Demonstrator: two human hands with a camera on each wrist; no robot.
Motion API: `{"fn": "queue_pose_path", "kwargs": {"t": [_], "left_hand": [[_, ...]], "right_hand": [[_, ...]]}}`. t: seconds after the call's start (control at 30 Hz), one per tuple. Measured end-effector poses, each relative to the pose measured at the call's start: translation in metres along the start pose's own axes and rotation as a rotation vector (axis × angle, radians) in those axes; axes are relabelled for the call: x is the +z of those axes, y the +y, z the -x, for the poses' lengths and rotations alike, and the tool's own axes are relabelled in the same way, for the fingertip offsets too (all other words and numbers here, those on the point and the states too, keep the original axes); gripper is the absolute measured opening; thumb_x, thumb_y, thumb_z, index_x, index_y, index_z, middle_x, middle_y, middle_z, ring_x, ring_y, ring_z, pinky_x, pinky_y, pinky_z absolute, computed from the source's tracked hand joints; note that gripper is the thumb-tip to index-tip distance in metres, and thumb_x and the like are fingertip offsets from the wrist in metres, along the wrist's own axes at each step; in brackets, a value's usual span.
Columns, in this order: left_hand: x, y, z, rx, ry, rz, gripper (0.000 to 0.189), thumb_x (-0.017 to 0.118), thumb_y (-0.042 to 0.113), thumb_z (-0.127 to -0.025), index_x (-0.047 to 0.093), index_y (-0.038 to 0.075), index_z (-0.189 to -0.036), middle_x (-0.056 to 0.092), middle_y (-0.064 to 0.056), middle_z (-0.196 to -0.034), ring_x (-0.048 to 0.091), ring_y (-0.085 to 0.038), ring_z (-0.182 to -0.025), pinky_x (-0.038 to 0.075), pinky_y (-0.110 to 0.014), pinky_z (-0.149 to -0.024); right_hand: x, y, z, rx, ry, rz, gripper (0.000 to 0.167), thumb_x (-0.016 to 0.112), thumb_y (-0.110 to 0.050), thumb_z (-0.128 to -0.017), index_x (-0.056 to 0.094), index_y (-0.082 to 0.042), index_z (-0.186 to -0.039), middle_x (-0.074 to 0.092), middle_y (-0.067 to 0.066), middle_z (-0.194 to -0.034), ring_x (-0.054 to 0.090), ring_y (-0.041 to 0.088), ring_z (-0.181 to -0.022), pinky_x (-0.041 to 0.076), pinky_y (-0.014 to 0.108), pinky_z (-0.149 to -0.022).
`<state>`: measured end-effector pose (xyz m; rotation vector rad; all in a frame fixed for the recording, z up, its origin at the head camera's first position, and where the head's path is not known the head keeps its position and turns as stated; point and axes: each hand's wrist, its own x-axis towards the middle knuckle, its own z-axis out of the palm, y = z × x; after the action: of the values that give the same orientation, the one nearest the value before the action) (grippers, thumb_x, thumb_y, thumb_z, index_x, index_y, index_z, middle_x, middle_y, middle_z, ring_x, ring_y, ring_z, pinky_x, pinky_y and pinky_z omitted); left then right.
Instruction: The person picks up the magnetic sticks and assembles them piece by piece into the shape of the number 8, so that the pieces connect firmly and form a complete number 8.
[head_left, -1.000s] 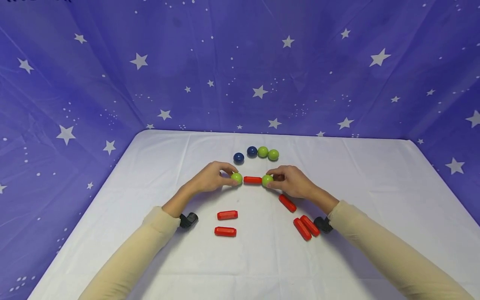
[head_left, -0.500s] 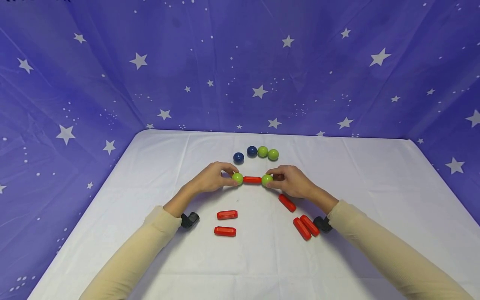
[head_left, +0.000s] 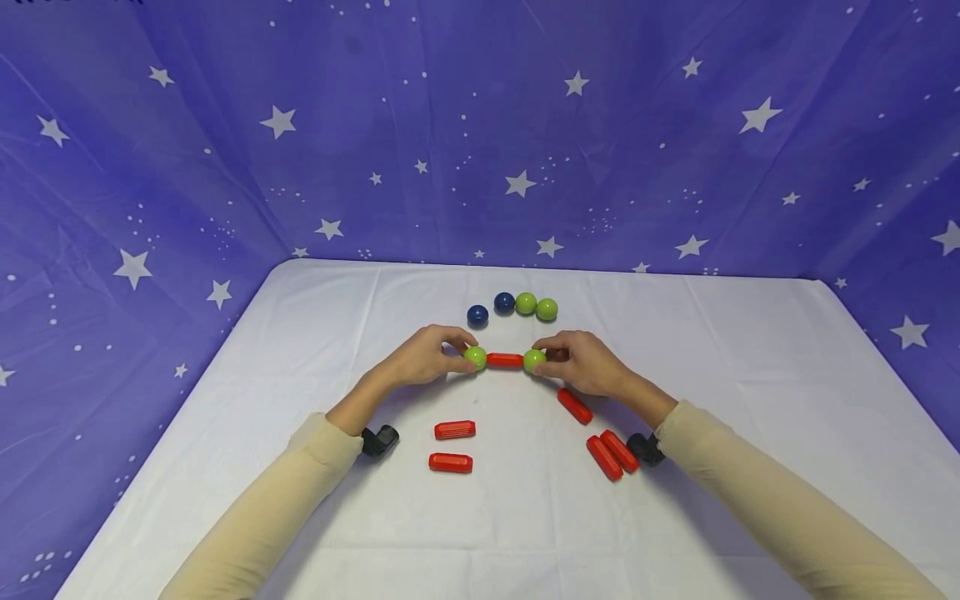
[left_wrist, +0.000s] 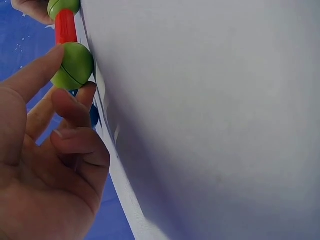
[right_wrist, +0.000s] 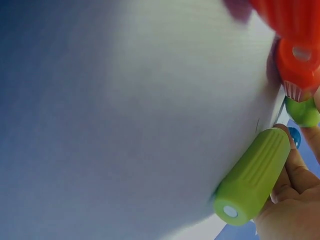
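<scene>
In the head view my left hand (head_left: 424,355) pinches a green ball (head_left: 476,357) between thumb and fingertips. My right hand (head_left: 589,362) pinches a second green ball (head_left: 533,361). Between the two balls lies a red ribbed rod (head_left: 505,360), its ends right at them, so the three form one straight row. Seen from the left wrist, the near green ball (left_wrist: 75,65) meets the end of the red rod (left_wrist: 65,27), and a dark seam runs round it. A green ribbed rod (right_wrist: 254,176) with a silver end disc lies beside the right hand; the head view hides it.
Behind the hands sit two dark blue balls (head_left: 504,303) and two green balls (head_left: 536,307). Nearer, two red rods (head_left: 453,446) lie at left. One red rod (head_left: 574,406) lies below the right hand, with a red pair (head_left: 612,454) beside the right wrist camera (head_left: 646,450).
My left hand has shifted slightly right, bringing its green ball against the red rod's left end; a small gap showed there earlier. My right hand has stayed in place.
</scene>
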<state>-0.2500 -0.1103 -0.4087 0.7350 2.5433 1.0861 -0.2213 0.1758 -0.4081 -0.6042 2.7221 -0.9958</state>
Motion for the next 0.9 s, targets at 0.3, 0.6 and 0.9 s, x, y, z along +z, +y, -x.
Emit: {"fn": "queue_pose_path", "kwargs": {"t": [0.3,0.6,0.9], "left_hand": [[-0.004,0.002,0.008,-0.002,0.024,0.0,0.037,0.078,0.021,-0.086,0.068,0.007,-0.119,0.07,-0.006,-0.105,0.06,-0.022,-0.098,0.048,-0.036,-0.082],[-0.012,0.0,0.039,-0.012,0.019,0.049,0.034,0.076,0.021,-0.087,0.069,0.006,-0.117,0.068,0.0,-0.098,0.054,-0.02,-0.076,0.045,-0.032,-0.068],[-0.006,0.009,0.069,0.033,-0.147,0.068,0.03,0.076,0.024,-0.088,0.07,0.008,-0.113,0.068,0.004,-0.089,0.055,-0.02,-0.076,0.044,-0.03,-0.066]], "right_hand": [[0.001,0.001,0.0,-0.005,0.001,-0.007,0.038,0.077,-0.019,-0.087,0.069,-0.006,-0.123,0.059,0.002,-0.085,0.05,0.019,-0.079,0.042,0.033,-0.068],[0.002,-0.001,-0.002,-0.012,0.001,-0.005,0.038,0.076,-0.019,-0.088,0.069,-0.006,-0.123,0.06,0.002,-0.086,0.051,0.019,-0.079,0.043,0.033,-0.068],[0.0,-0.001,0.0,0.004,-0.003,-0.021,0.039,0.075,-0.018,-0.089,0.068,-0.004,-0.125,0.064,0.002,-0.092,0.054,0.02,-0.083,0.047,0.034,-0.073]]}}
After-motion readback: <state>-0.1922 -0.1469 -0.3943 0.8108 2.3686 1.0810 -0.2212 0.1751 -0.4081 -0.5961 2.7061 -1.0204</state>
